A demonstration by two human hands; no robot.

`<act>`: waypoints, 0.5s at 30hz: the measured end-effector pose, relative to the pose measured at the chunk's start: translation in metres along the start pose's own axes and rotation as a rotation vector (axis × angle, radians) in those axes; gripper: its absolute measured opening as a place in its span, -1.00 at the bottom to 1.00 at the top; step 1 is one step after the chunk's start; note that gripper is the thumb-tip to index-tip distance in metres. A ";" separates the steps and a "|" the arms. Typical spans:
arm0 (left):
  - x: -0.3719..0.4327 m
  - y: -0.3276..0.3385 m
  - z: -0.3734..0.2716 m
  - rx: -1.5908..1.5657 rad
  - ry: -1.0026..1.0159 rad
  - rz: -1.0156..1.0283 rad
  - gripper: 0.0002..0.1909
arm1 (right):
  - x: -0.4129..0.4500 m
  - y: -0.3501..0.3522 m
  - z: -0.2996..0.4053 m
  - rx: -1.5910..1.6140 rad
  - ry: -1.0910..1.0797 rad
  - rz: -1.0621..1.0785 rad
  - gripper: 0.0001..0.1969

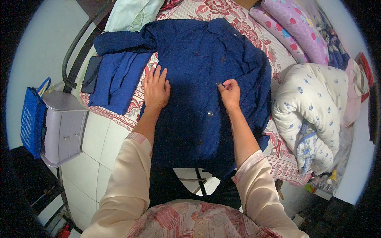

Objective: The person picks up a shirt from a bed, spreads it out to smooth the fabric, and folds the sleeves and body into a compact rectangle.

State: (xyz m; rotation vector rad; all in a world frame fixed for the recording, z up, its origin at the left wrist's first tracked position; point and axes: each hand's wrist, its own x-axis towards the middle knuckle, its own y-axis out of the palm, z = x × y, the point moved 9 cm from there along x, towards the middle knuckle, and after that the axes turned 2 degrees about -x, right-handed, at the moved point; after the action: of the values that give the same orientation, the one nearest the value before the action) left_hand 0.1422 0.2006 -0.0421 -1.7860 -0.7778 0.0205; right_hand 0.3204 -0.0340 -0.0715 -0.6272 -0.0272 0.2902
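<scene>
A dark blue long-sleeved shirt [187, 98] with a collar and a front row of buttons is spread over the bed, its lower edge hanging over the near side. My left hand [156, 88] rests flat at the shirt's left edge, fingers apart, holding nothing. With thumb and fingertips my right hand [229, 92] pinches the front placket by a button. Below that hand a shiny button [210, 113] catches the light. One sleeve [125, 42] stretches out to the left; the other side's sleeve lies bunched at the right.
Folded blue cloth [119, 80] and a dark flat item [91, 74] lie left on the flowered bedspread [269, 56]. A bundled white quilt [309, 98] and purple pillows [297, 26] are at right. A small cabinet [65, 131] and blue bag [32, 119] stand left.
</scene>
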 end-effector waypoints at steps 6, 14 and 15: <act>0.001 0.002 0.000 0.007 -0.005 0.018 -0.56 | -0.001 -0.012 0.006 -0.225 -0.092 -0.020 -0.85; 0.004 0.001 0.004 0.014 0.007 0.004 -0.57 | 0.051 -0.025 0.038 -0.322 -0.235 -0.099 -0.79; 0.003 0.002 0.004 0.015 0.006 0.004 -0.57 | 0.067 -0.025 0.037 -0.357 -0.219 -0.097 -0.74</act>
State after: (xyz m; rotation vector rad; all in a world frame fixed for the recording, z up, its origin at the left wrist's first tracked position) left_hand 0.1442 0.2049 -0.0440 -1.7727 -0.7676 0.0236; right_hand 0.3867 -0.0134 -0.0310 -0.9432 -0.3250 0.2610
